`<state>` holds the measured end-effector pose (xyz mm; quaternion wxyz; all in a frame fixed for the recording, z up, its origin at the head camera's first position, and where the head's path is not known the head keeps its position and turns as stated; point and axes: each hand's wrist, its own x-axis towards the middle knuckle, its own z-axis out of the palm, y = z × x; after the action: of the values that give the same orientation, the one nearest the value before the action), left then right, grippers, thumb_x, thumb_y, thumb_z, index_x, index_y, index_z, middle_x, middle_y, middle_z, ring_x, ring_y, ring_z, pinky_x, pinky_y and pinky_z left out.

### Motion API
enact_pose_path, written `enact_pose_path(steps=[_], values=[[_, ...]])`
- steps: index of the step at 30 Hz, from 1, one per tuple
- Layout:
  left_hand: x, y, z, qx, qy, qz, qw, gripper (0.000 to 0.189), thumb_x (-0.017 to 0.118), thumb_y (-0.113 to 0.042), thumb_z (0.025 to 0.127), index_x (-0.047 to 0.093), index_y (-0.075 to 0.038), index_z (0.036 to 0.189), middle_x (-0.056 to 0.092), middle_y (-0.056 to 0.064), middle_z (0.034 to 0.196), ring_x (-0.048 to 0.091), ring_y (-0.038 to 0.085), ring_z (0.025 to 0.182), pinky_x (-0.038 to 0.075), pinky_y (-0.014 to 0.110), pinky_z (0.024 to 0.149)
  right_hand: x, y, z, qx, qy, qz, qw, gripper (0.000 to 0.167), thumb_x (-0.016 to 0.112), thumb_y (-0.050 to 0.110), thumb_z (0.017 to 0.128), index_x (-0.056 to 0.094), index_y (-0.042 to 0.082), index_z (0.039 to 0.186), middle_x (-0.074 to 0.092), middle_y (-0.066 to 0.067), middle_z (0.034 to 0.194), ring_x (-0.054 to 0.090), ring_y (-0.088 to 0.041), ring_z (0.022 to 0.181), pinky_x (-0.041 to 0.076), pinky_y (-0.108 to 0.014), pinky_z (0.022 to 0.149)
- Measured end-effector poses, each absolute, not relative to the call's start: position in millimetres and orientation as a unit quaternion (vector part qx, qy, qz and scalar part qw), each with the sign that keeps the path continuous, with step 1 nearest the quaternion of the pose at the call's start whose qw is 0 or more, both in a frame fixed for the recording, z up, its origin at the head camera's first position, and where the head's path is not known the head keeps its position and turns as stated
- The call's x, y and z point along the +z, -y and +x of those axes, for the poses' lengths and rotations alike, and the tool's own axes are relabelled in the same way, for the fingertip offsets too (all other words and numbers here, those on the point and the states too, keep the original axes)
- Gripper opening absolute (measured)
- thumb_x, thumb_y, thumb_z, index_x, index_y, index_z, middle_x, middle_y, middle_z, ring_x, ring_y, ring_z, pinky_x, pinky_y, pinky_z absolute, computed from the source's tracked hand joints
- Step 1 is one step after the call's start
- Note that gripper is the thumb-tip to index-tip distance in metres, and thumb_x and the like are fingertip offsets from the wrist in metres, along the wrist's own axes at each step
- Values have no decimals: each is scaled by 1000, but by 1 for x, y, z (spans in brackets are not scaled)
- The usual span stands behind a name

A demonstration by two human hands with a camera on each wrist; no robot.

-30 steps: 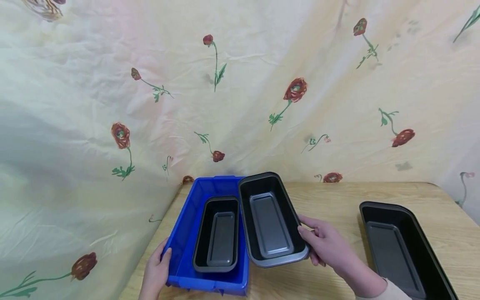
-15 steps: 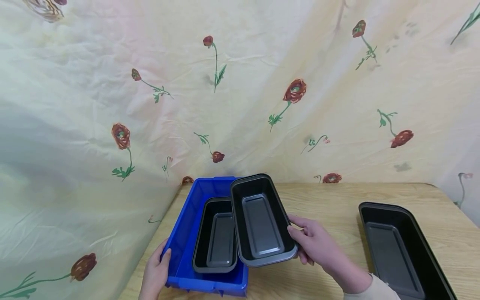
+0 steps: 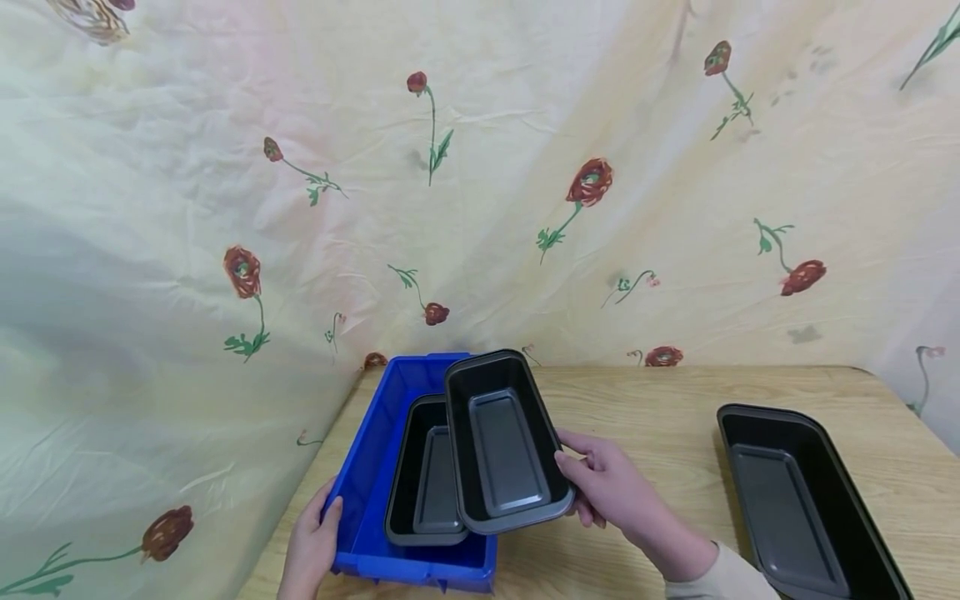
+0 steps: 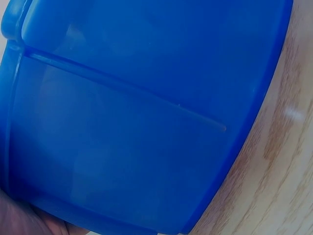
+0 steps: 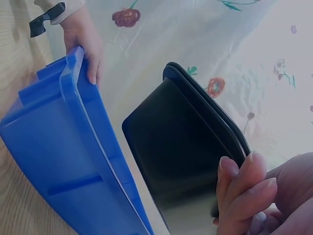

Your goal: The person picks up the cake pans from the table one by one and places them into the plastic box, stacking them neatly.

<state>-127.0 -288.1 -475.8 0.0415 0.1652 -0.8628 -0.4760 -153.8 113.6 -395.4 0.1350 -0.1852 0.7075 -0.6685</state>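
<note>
A dark loaf pan (image 3: 510, 450) is held up over the right side of a blue plastic bin (image 3: 363, 492). My right hand (image 3: 611, 483) pinches its right rim, thumb on top and fingers below, as the right wrist view shows with the pan (image 5: 176, 152). Inside the bin lies another loaf pan (image 3: 423, 500), its right part hidden behind the raised one. My left hand (image 3: 311, 537) grips the bin's left front rim; in the left wrist view the bin's outer wall (image 4: 122, 127) fills most of the picture.
A third loaf pan (image 3: 795, 500) stands on the wooden table (image 3: 645, 400) at the right, partly cut off by the frame's lower edge. A flowered cloth (image 3: 495, 183) hangs behind and left of the table.
My right hand has moved left with the loaf pan, which now covers part of the pan in the bin. The left hand and the bin have stayed put.
</note>
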Motion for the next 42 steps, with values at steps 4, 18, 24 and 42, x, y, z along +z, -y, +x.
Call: enact_pose_path(steps=[4, 18, 24, 42], values=[[-476, 289, -127, -476, 863, 164, 44, 49, 39, -20, 114, 38, 6, 155, 40, 35, 153, 42, 56, 136, 40, 71, 104, -396, -108, -155, -671, -707, -179, 134, 53, 49, 9, 110, 32, -14, 154, 66, -16, 62, 48, -7, 37, 33, -19, 35], [-475, 288, -127, -477, 863, 161, 47, 48, 39, -19, 114, 39, 7, 155, 40, 35, 153, 42, 57, 136, 39, 72, 105, -397, -90, -153, -675, -704, -180, 128, 53, 49, 6, 109, 31, -17, 153, 64, -16, 59, 48, -5, 37, 34, -17, 35], [-476, 287, -128, -478, 862, 162, 42, 49, 37, -21, 114, 38, 6, 155, 40, 35, 154, 41, 57, 136, 39, 72, 104, -399, -83, -154, -679, -700, -180, 131, 52, 49, 5, 109, 32, -17, 152, 64, -16, 59, 48, -6, 37, 34, -17, 35], [-477, 287, -126, -485, 859, 158, 49, 48, 38, -19, 114, 39, 7, 154, 41, 36, 152, 44, 57, 134, 42, 72, 102, -407, -62, -157, -696, -684, -178, 126, 52, 49, 4, 108, 31, -17, 153, 64, -20, 59, 48, -4, 36, 35, -18, 35]])
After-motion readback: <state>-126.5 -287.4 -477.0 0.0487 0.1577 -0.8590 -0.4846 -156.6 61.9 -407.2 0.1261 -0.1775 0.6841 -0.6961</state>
